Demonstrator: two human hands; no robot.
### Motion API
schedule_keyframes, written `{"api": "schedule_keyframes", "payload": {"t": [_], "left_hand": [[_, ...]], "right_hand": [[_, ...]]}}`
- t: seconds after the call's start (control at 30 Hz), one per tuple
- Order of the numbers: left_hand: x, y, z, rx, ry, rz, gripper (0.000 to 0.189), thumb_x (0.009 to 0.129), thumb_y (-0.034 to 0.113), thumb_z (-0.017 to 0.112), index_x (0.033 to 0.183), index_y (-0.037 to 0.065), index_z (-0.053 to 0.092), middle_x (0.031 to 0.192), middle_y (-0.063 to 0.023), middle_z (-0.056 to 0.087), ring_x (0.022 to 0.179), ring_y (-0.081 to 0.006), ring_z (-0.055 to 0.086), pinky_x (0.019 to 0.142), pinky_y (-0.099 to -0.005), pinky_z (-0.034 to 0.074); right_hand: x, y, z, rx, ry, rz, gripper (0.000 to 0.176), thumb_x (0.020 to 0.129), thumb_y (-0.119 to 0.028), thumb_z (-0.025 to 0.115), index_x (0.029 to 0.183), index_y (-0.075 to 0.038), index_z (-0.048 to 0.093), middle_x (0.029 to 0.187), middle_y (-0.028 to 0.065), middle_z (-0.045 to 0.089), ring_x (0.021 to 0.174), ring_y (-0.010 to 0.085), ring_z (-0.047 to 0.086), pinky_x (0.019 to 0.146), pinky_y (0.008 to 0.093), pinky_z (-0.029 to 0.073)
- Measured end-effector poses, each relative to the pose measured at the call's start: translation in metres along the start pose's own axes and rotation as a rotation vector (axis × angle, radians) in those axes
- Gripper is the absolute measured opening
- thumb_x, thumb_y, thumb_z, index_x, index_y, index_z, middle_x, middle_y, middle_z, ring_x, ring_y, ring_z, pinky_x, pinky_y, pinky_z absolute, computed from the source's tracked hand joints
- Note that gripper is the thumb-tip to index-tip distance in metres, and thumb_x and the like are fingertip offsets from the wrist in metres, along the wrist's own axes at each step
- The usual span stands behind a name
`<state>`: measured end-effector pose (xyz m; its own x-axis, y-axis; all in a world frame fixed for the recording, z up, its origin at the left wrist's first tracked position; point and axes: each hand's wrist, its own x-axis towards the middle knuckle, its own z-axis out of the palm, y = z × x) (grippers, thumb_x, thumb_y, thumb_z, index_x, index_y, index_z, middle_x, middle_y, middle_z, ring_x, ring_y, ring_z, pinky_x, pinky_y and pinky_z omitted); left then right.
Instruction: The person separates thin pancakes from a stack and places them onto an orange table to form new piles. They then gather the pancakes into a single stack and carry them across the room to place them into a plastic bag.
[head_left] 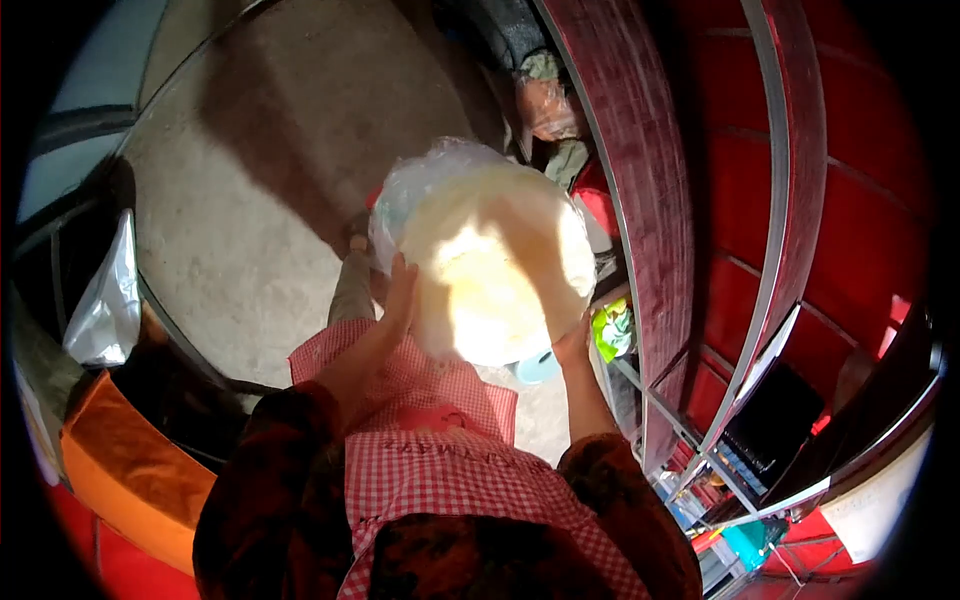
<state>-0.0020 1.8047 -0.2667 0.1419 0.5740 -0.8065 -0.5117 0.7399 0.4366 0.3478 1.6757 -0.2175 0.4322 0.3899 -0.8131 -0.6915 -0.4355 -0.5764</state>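
Note:
A large, round, pale cream disc [500, 260] is held in front of my body, with a bright patch of sunlight and a shadow across its face. My left hand [400, 295] is pressed along its left edge, the fingers pointing forward. At its lower right edge, my right hand [572, 345] grips the rim, its fingers partly hidden. Clear plastic [400, 200] shows behind the disc on the far left side. Below the disc a light blue round object [537, 367] partly shows. A red-and-white checked apron [430, 470] covers my front.
Concrete floor [220, 220] lies ahead and to the left. A dark red wood-grain counter edge [640, 180] curves along the right, with a bright green packet [613, 330] beside it. An orange object [130, 470] and a clear plastic bag [108, 305] are at left.

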Motion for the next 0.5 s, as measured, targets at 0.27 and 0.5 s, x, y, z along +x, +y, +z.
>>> {"api": "schedule_keyframes", "payload": {"t": [0.27, 0.5], "left_hand": [[0.012, -0.025, -0.033, 0.311, 0.092, 0.139, 0.067, 0.100, 0.036, 0.043, 0.149, -0.002, 0.016, 0.150, -0.0175, 0.026, 0.135, -0.0279, 0.031, 0.111, -0.0347, 0.026], [0.018, -0.041, -0.014, 0.636, 0.164, 0.130, 0.068, 0.100, 0.034, 0.045, 0.147, -0.007, 0.017, 0.151, -0.0235, 0.022, 0.139, -0.0314, 0.027, 0.114, -0.0348, 0.021]], "right_hand": [[-0.004, -0.008, -0.006, -0.727, 0.645, -0.322, 0.069, 0.094, -0.054, 0.048, 0.141, -0.005, 0.041, 0.140, 0.0147, 0.049, 0.124, 0.0317, 0.050, 0.103, 0.0402, 0.039], [0.011, 0.005, 0.029, -0.551, 0.521, -0.302, 0.064, 0.093, -0.051, 0.052, 0.142, -0.011, 0.041, 0.142, 0.0128, 0.046, 0.122, 0.0286, 0.050, 0.099, 0.0396, 0.041]]}}
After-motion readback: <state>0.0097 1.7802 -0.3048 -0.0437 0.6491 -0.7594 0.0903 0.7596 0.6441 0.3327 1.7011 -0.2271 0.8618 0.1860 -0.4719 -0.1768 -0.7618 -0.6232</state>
